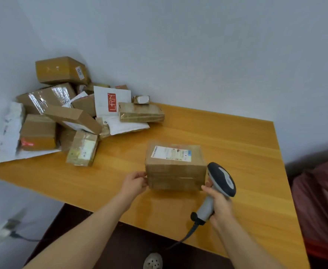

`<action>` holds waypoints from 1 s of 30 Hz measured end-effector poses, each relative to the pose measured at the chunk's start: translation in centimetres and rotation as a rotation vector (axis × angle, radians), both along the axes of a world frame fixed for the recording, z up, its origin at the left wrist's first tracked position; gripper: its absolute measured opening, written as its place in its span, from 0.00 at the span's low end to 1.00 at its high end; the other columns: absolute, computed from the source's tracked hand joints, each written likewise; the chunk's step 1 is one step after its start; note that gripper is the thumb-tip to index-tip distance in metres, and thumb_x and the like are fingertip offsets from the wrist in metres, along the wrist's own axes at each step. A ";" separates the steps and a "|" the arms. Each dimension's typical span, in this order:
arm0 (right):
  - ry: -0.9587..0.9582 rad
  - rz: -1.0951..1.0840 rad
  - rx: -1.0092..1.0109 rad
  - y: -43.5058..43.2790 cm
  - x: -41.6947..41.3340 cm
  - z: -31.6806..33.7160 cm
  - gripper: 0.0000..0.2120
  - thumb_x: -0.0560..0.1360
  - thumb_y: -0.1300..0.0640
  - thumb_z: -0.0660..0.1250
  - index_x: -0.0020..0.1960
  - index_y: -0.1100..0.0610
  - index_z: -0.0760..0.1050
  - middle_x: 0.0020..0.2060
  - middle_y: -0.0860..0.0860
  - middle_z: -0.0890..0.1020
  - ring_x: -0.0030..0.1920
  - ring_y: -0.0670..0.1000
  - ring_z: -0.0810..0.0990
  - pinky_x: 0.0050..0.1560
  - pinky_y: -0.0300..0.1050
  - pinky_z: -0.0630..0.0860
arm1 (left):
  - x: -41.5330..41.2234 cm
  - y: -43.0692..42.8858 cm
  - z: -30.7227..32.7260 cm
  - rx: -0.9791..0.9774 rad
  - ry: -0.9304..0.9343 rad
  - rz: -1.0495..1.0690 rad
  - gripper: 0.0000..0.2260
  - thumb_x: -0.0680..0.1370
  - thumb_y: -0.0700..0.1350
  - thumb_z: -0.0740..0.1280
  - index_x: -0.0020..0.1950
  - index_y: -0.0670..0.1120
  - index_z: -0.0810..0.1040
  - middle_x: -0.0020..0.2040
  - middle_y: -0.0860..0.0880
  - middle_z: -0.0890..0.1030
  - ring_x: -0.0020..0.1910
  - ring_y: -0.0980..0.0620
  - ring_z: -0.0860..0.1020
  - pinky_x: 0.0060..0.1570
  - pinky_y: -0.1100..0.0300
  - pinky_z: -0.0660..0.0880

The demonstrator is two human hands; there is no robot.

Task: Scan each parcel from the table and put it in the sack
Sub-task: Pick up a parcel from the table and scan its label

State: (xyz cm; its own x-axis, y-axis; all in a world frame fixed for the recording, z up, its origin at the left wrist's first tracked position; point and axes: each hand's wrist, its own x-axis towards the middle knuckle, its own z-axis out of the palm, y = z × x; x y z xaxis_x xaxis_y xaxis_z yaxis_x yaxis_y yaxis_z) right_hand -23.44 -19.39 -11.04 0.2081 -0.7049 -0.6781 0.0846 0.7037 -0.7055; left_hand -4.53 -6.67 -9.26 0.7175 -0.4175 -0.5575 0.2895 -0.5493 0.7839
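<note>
Parcel (pixel 175 167) sits centre frame on the worktop (pixel 236 136), label up. Left hand (pixel 135 183) grips its left edge, fingers curled; right hand (pixel 220 204) is wrapped round the scanner (pixel 222 178) handle, just beside the parcel's right side. More parcels (pixel 72 113) heaped at upper left, against the wall (pixel 178 45).

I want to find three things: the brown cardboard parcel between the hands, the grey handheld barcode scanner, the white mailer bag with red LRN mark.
Brown cardboard parcel (pixel 175 176): head view, front side.
Grey barcode scanner (pixel 222 178): head view, dark head.
White mailer bag (pixel 111 101): head view, red LRN mark.
</note>
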 end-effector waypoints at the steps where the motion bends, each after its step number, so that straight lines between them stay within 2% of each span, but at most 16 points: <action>1: -0.005 -0.015 -0.009 -0.1 -0.2 0.2 0.09 0.68 0.66 0.74 0.45 0.55 0.80 0.43 0.49 0.82 0.44 0.50 0.79 0.37 0.46 0.73 | 0.2 -0.1 0.2 -0.031 0.071 0.043 0.13 0.80 0.34 0.55 0.62 0.40 0.73 0.51 0.41 0.80 0.50 0.47 0.78 0.47 0.58 0.76; 3: -0.007 -0.035 -0.043 -0.4 -0.5 0.7 0.11 0.69 0.67 0.73 0.46 0.54 0.80 0.43 0.48 0.83 0.44 0.49 0.79 0.37 0.45 0.73 | 0.8 -0.5 0.5 -0.054 0.139 0.062 0.11 0.82 0.41 0.57 0.59 0.40 0.76 0.53 0.39 0.81 0.48 0.46 0.80 0.42 0.58 0.77; 5: 0.025 -0.031 -0.066 -0.8 -0.5 1.0 0.11 0.69 0.66 0.74 0.47 0.54 0.80 0.44 0.49 0.82 0.44 0.51 0.78 0.39 0.46 0.73 | 1.2 -1.0 0.6 -0.046 0.135 0.004 0.12 0.81 0.46 0.60 0.60 0.43 0.77 0.56 0.42 0.81 0.47 0.48 0.79 0.39 0.58 0.77; 6: 0.044 -0.030 -0.069 -1.0 -0.5 1.1 0.11 0.69 0.66 0.74 0.48 0.56 0.80 0.44 0.51 0.81 0.44 0.52 0.78 0.40 0.47 0.74 | 1.5 -1.3 0.4 -0.018 0.079 -0.051 0.16 0.80 0.47 0.62 0.65 0.44 0.74 0.60 0.44 0.79 0.50 0.48 0.77 0.42 0.57 0.76; 8: 0.095 -0.042 -0.055 -1.2 -0.3 1.2 0.11 0.69 0.66 0.74 0.50 0.59 0.78 0.42 0.54 0.80 0.41 0.54 0.78 0.41 0.49 0.75 | 2.5 -2.0 -0.2 0.119 -0.191 -0.265 0.29 0.77 0.48 0.67 0.75 0.46 0.62 0.70 0.46 0.69 0.62 0.47 0.71 0.53 0.54 0.72; 10: 0.122 -0.069 -0.025 -1.0 0.0 1.2 0.10 0.70 0.66 0.74 0.47 0.59 0.76 0.39 0.55 0.79 0.35 0.54 0.77 0.36 0.49 0.77 | 3.3 -3.0 -0.7 0.209 -0.428 -0.475 0.38 0.74 0.49 0.70 0.78 0.46 0.54 0.77 0.46 0.58 0.74 0.46 0.59 0.67 0.50 0.64; 11: 0.123 -0.074 -0.008 -0.7 0.0 1.1 0.10 0.69 0.66 0.74 0.46 0.59 0.76 0.37 0.55 0.79 0.32 0.53 0.77 0.33 0.48 0.76 | 3.7 -3.6 -0.8 0.226 -0.472 -0.544 0.40 0.73 0.49 0.71 0.79 0.46 0.52 0.79 0.47 0.53 0.76 0.46 0.54 0.71 0.49 0.58; 13: 0.120 -0.054 0.012 -0.2 0.2 1.1 0.10 0.69 0.66 0.75 0.46 0.60 0.76 0.37 0.56 0.79 0.29 0.53 0.76 0.31 0.47 0.75 | 4.5 -4.7 -1.2 0.247 -0.506 -0.645 0.44 0.72 0.52 0.73 0.79 0.46 0.50 0.79 0.47 0.49 0.78 0.47 0.49 0.74 0.50 0.53; 16: 0.095 0.004 -0.006 0.1 0.7 1.3 0.08 0.70 0.66 0.74 0.46 0.62 0.78 0.32 0.56 0.81 0.29 0.53 0.78 0.31 0.46 0.77 | 5.2 -5.7 -1.2 0.278 -0.534 -0.754 0.45 0.70 0.54 0.74 0.79 0.47 0.52 0.79 0.47 0.51 0.77 0.46 0.52 0.73 0.50 0.54; 18: 0.040 -0.003 -0.034 -0.6 1.2 1.7 0.08 0.70 0.67 0.73 0.48 0.62 0.78 0.36 0.56 0.83 0.35 0.53 0.82 0.40 0.48 0.81 | 5.6 -5.8 -1.2 0.326 -0.538 -0.754 0.44 0.69 0.59 0.74 0.77 0.46 0.57 0.76 0.45 0.59 0.74 0.45 0.60 0.70 0.49 0.62; 21: -0.035 -0.033 -0.090 -1.7 1.6 2.3 0.08 0.70 0.68 0.73 0.47 0.61 0.78 0.42 0.56 0.81 0.46 0.57 0.81 0.55 0.56 0.79 | 6.1 -5.2 -1.2 0.451 -0.500 -0.709 0.40 0.68 0.66 0.70 0.72 0.44 0.66 0.69 0.46 0.72 0.64 0.46 0.73 0.59 0.52 0.73; 22: -0.037 -0.020 -0.091 -1.7 1.5 2.4 0.09 0.71 0.68 0.73 0.48 0.60 0.78 0.43 0.56 0.81 0.48 0.58 0.81 0.55 0.57 0.79 | 6.1 -4.9 -1.3 0.487 -0.476 -0.707 0.39 0.69 0.67 0.68 0.72 0.45 0.67 0.67 0.47 0.74 0.60 0.47 0.75 0.57 0.53 0.75; 24: -0.029 0.029 -0.040 -1.3 1.1 2.2 0.14 0.70 0.68 0.73 0.55 0.59 0.77 0.49 0.57 0.81 0.52 0.61 0.81 0.50 0.56 0.80 | 6.0 -4.7 -1.6 0.495 -0.402 -0.666 0.38 0.71 0.70 0.62 0.72 0.45 0.66 0.66 0.48 0.75 0.58 0.47 0.76 0.56 0.52 0.76; 26: -0.028 0.099 0.033 -0.3 0.8 1.8 0.17 0.69 0.67 0.73 0.57 0.60 0.77 0.52 0.61 0.82 0.52 0.62 0.82 0.46 0.53 0.80 | 5.9 -4.8 -1.6 0.445 -0.292 -0.562 0.42 0.71 0.73 0.58 0.73 0.45 0.65 0.68 0.47 0.74 0.62 0.45 0.74 0.58 0.51 0.74; 28: -0.037 0.172 0.078 0.6 0.8 1.6 0.16 0.69 0.66 0.73 0.56 0.60 0.78 0.51 0.62 0.83 0.52 0.61 0.83 0.48 0.54 0.80 | 5.6 -5.0 -1.6 0.402 -0.232 -0.506 0.45 0.69 0.77 0.55 0.75 0.45 0.64 0.71 0.45 0.71 0.67 0.42 0.71 0.61 0.49 0.71; 30: -0.030 0.229 0.075 1.0 1.2 1.7 0.15 0.69 0.64 0.74 0.55 0.61 0.78 0.49 0.61 0.83 0.51 0.60 0.82 0.48 0.54 0.79 | 5.0 -5.0 -1.7 0.367 -0.194 -0.546 0.41 0.71 0.75 0.53 0.76 0.50 0.63 0.73 0.46 0.68 0.69 0.41 0.69 0.63 0.48 0.69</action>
State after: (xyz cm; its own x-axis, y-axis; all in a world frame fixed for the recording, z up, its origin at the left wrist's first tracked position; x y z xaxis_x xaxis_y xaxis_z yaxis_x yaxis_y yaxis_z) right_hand -22.27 -18.36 -9.39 0.3774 -0.5848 -0.7180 -0.0630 0.7573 -0.6500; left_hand 0.48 -11.62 -10.99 0.5592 -0.5562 -0.6147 -0.2314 -0.8168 0.5285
